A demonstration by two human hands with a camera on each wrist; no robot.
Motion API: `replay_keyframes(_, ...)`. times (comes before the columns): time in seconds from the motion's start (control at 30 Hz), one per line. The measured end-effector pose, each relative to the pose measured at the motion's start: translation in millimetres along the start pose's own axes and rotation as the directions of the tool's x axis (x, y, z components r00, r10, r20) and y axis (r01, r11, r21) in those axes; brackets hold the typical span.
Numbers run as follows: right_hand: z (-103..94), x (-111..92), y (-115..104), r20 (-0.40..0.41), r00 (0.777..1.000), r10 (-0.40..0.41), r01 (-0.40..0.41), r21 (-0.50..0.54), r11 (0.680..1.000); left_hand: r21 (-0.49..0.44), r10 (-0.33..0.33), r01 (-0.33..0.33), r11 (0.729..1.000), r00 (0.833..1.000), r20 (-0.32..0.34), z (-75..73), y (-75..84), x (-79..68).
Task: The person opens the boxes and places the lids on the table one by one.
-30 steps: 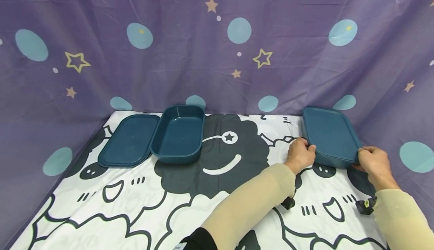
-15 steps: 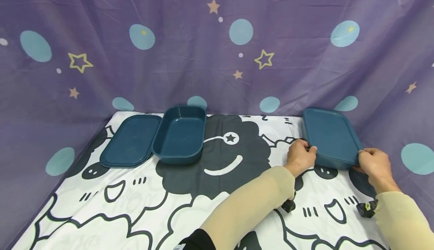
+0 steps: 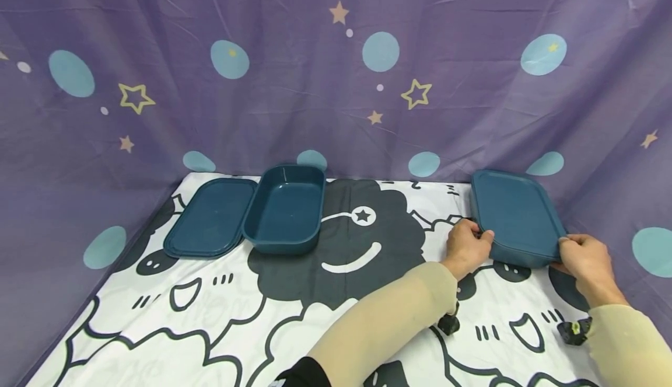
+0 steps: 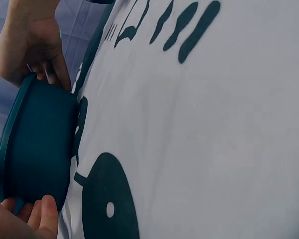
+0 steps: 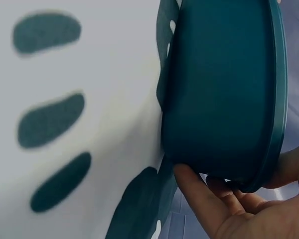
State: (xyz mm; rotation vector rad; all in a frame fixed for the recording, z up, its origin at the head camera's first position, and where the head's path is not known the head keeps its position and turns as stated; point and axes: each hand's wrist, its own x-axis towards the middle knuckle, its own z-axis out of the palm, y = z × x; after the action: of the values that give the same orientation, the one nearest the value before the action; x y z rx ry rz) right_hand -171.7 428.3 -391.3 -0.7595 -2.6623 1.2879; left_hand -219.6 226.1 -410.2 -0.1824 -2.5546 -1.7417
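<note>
A teal-blue lidded food container (image 3: 518,215) stands at the far right of the cloth, near the purple backdrop. My left hand (image 3: 467,247) grips its front left corner, thumb at the lid's edge and fingers down along the side. At the front right corner my right hand (image 3: 586,261) holds it the same way. The left wrist view shows the container's deep side wall (image 4: 37,142) between both hands. In the right wrist view, the fingers (image 5: 204,199) of my right hand reach under the lower edge, with the thumb side by the lid rim (image 5: 279,94).
Left of centre at the back is an open, matching teal container (image 3: 286,209) with nothing inside. Its left side adjoins a flat teal lid (image 3: 212,218) on the cloth. A white cloth (image 3: 173,346) with dark sheep drawings covers the table; a purple curtain (image 3: 294,83) hangs behind.
The head view has shifted slightly, so everything appears a little farther right and lower. Both hands keep their hold on the lidded container, which stays in place on the cloth.
</note>
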Motion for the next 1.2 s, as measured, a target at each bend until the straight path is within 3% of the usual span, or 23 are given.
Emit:
replay_keyframes(0.63,16.5,-6,-12,-0.006,1.0,0.007,-0.007,0.051,0.999,-0.1,-0.045,0.043,0.994,0.999,-0.021,-17.8,-6.8,0.6)
replay_keyframes(0.9,25.9,-6,-12,-0.026,0.999,-0.037,0.038,0.074,0.997,-0.157,-0.089,0.082,0.984,0.995,-0.042,-21.7,-7.8,-0.9)
replay_keyframes(1.2,31.2,-8,-16,-0.012,0.999,-0.043,0.044,0.06,0.997,-0.175,-0.094,0.09,0.98,0.995,-0.015,-31.0,-12.9,-0.6)
